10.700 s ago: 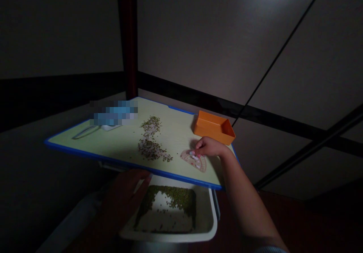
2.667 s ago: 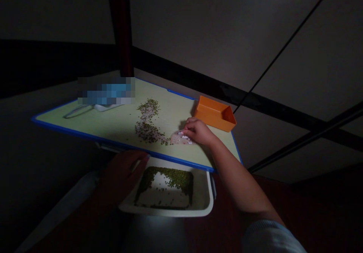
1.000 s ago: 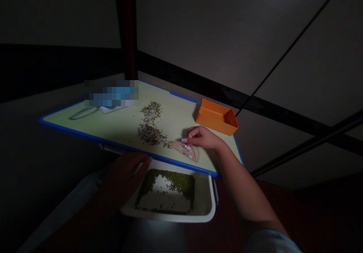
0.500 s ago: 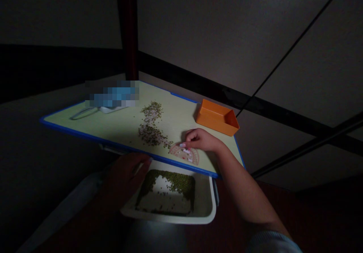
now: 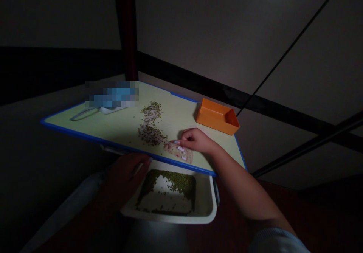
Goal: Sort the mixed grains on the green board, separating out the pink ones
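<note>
On the blue-edged board, a clear protractor is seen, left end reaching the scattered grains. Its upper edge is pinched by the curled right hand. Left hand shadowed at the near edge; whether anything is gripped cannot be told. More grains held in the white basin below; orange box placed far right

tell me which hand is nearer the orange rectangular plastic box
Right: the right hand is over the blue-edged pale board, just this side of the box; the left hand is farther, by the board's near edge.
</note>
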A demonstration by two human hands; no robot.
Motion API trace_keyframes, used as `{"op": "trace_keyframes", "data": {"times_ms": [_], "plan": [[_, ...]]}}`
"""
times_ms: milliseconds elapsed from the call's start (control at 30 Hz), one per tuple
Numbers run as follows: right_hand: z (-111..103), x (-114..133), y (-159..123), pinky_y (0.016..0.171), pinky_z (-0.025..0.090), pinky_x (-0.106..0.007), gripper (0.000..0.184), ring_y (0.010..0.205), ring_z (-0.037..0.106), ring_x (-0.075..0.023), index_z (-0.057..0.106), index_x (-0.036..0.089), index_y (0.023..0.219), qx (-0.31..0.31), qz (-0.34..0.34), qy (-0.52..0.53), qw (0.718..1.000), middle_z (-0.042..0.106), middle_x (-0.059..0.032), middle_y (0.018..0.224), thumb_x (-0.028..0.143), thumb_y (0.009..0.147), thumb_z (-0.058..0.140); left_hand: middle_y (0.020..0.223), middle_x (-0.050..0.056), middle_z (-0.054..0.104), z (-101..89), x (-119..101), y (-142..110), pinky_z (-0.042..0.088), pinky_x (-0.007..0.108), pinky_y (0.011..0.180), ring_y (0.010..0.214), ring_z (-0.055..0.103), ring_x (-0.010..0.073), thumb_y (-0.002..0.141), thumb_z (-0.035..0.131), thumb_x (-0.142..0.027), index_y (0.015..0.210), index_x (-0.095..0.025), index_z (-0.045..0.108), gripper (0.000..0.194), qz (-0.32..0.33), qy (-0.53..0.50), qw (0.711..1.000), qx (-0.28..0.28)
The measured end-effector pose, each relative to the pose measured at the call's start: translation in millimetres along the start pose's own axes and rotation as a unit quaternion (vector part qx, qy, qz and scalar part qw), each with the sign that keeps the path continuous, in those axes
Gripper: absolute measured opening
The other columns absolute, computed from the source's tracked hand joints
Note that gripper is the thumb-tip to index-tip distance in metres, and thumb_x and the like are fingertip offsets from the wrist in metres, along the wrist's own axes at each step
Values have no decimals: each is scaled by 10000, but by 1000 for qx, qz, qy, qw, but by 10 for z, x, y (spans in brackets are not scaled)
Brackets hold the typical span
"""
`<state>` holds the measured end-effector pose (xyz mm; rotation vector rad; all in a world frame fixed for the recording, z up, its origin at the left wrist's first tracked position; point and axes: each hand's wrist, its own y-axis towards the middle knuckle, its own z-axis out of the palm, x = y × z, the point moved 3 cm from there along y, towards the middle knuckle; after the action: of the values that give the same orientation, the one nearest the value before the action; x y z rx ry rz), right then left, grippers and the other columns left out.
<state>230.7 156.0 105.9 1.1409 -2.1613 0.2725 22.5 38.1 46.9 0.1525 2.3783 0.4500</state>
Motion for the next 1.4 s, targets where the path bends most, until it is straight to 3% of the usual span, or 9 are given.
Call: {"op": "trace_keyframes", "data": {"times_ms": [167,300,467,667,867,1033,1233,1400], "plan": [[115,21,76,543,270,-234,463,550,381,-89,448,169,523,-48,-20,-42,998,407,32,569,482,837,582,920,29,704,-7,-2,0,467,286,807,859,622,167,834,419,-509,892,-225,655,373,3,10,1000,1],[142,83,92,568,296,-230,446,583,404,-99,447,173,539,-43,-27,-43,998,437,20,587,469,843,585,919,22,707,-18,4,1,473,290,810,861,629,170,830,424,-510,902,-228,656,372,-4,14,1000,1],[86,100,57,577,337,-227,464,575,422,-98,457,173,542,-27,-38,22,999,433,21,578,494,871,524,931,31,706,-23,11,6,475,295,804,865,630,176,829,420,-507,915,-214,656,387,-5,17,1000,9],[-43,14,-2,501,271,-228,463,508,352,-79,449,173,527,-102,14,32,994,397,37,545,471,877,502,906,37,707,-26,-7,16,480,297,795,840,629,175,830,411,-512,896,-210,660,397,-1,12,1000,8],[-24,24,-18,513,278,-223,443,512,367,-76,515,152,542,-33,13,20,999,433,31,539,459,861,526,919,38,706,-11,16,5,478,301,816,856,631,176,829,420,-512,903,-213,660,390,-2,7,1000,3],[-45,13,-16,522,276,-226,455,514,362,-73,497,151,516,-43,12,-30,999,426,31,537,453,854,535,917,34,708,-4,37,-9,484,289,807,855,632,173,828,422,-519,895,-223,658,385,2,5,1000,-4],[-139,-60,-51,481,262,-216,435,464,334,-60,508,150,541,-69,50,32,996,408,50,492,449,857,524,913,32,711,-18,12,11,485,300,810,857,632,177,827,410,-527,890,-230,656,391,2,3,1000,-5],[-191,-97,-76,475,254,-225,375,456,335,-62,545,136,563,-46,75,36,995,432,45,475,381,848,537,896,36,708,-26,-31,26,484,292,793,836,628,171,833,396,-514,878,-223,657,394,12,4,1000,0]]}}
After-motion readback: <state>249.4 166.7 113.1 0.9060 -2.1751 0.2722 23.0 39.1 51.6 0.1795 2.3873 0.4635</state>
